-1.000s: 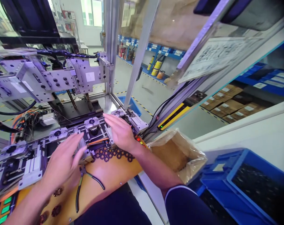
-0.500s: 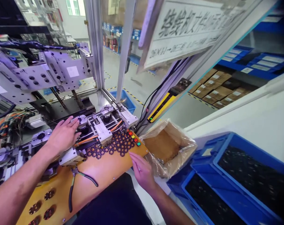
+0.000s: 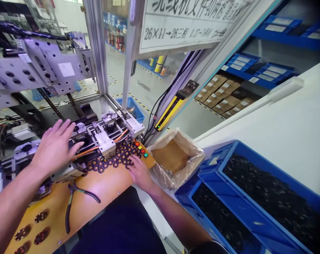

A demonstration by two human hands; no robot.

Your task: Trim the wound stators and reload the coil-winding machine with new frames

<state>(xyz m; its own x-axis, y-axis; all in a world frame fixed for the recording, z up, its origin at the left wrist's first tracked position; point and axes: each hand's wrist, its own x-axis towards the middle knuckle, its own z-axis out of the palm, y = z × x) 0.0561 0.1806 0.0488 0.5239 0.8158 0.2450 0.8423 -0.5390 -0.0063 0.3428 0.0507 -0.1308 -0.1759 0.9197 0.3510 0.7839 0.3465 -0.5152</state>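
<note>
My left hand (image 3: 55,146) is spread, palm down and fingers apart, over the row of metal fixtures. Its fingers are beside a clamp-like fixture (image 3: 80,130), with nothing seen in them. At the right end of a pile of small dark toothed rings (image 3: 117,159), my right hand (image 3: 142,174) has its fingertips among the rings, thumb and forefinger apart. What lies under those fingertips is partly hidden. A pair of cutting pliers (image 3: 69,211) with black and green handles rests splayed on the orange-brown panel (image 3: 104,185).
Coloured push buttons (image 3: 141,149) sit by the panel's right end. Beyond them is a plastic-lined carton (image 3: 183,176). Blue bins (image 3: 236,148) of dark parts stand at right. Copper-coloured wound cores (image 3: 41,216) sit at lower left. A yellow sensor bar (image 3: 166,113) slants behind.
My right hand has come from the panel's edge onto the rings. My left hand has drawn back from the fixture and spread its fingers. The view has shifted right.
</note>
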